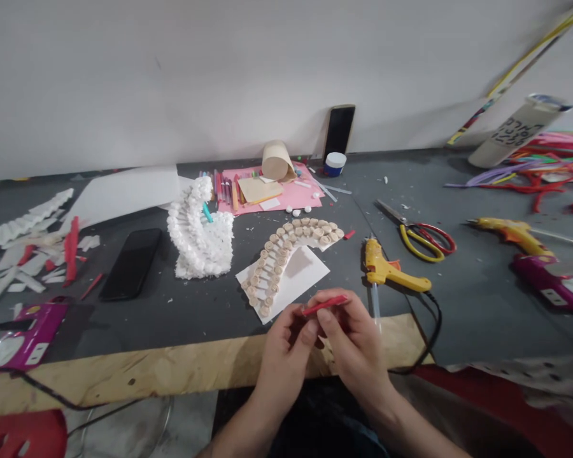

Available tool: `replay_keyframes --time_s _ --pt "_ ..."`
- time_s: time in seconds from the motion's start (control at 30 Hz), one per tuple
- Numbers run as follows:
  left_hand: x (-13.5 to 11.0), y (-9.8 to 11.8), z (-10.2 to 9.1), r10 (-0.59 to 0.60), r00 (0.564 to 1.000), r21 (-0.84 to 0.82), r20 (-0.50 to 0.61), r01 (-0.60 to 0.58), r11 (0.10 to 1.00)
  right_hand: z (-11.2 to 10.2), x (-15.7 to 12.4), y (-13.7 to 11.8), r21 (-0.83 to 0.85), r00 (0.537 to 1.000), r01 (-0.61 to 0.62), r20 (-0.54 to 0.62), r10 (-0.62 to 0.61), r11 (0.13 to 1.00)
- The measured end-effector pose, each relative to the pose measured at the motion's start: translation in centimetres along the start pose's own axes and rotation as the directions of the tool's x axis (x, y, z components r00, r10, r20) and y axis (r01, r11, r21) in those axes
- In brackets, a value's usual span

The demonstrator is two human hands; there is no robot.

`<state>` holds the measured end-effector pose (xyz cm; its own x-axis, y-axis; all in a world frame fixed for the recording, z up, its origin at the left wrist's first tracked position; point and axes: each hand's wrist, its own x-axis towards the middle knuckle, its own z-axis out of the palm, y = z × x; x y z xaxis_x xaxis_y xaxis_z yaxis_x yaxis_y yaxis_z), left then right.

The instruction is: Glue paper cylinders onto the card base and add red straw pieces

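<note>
A narrow red strip (pixel 325 305), perhaps rolled or folded paper, is pinched between my two hands above the table's front edge. My left hand (pixel 290 340) closes on its left end, while the thumb and fingers of my right hand (pixel 351 331) press along the rest. Just beyond them lies a white card (pixel 302 278) carrying a curved ladder shape edged with small beige rolled coils (pixel 272 254). Beside my right hand a yellow glue gun (pixel 394 270) rests on its side, a clear glue stick running toward me. A small red piece (pixel 349 235) sits by the ladder's right end.
Scissors (pixel 417 235) and a second yellow glue gun (pixel 510 232) lie to the right. Left of the card stand a white textured model (pixel 198 238), a black phone (pixel 131 264) and paper scraps (pixel 28 267). Behind are pink paper (pixel 291 200), a small jar (pixel 335 164) and a leaning phone (pixel 339 130).
</note>
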<state>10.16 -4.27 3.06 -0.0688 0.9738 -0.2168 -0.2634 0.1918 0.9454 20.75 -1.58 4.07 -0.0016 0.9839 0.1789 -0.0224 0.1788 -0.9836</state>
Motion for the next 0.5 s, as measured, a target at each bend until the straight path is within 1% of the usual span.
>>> replay_keyframes --time_s 0.03,0.1,0.17,0.2,0.27,0.37,0.43,0.5 --pt "0.3 0.0 0.5 -0.042 0.999 -0.104 -0.004 0.041 0.994 0.2 0.0 0.0 0.013 1.0 -0.008 -0.01 0.009 1.0" --pt "0.5 0.0 1.2 -0.141 0.99 -0.273 -0.01 0.133 0.953 0.3 -0.1 0.0 0.031 0.999 -0.025 -0.029 0.026 0.999" --pt "0.5 0.0 1.7 -0.244 0.97 -0.384 -0.002 0.224 0.896 0.3 -0.2 0.1 0.03 0.998 -0.041 -0.047 0.042 0.999" --pt "0.5 0.1 1.8 -0.28 0.96 -0.413 0.009 0.259 0.873 0.3 -0.2 0.2 0.026 0.997 -0.048 -0.051 0.049 0.999" --pt "0.4 0.3 2.0 -0.313 0.949 -0.429 0.03 0.295 0.854 0.2 -0.4 0.4 0.031 0.997 -0.053 -0.049 0.054 0.998" --pt "0.5 0.3 2.2 -0.299 0.953 -0.406 0.051 0.294 0.865 0.0 -0.7 0.6 0.057 0.998 -0.059 -0.028 0.061 0.997" --pt "0.5 0.1 2.1 -0.253 0.966 -0.344 0.052 0.256 0.903 -0.4 -0.5 0.6 0.053 0.998 -0.043 -0.036 0.045 0.998" --pt "0.5 -0.3 1.7 -0.164 0.984 -0.208 0.068 0.175 0.962 -0.9 0.0 0.6 0.037 0.996 0.026 -0.082 -0.023 0.999"
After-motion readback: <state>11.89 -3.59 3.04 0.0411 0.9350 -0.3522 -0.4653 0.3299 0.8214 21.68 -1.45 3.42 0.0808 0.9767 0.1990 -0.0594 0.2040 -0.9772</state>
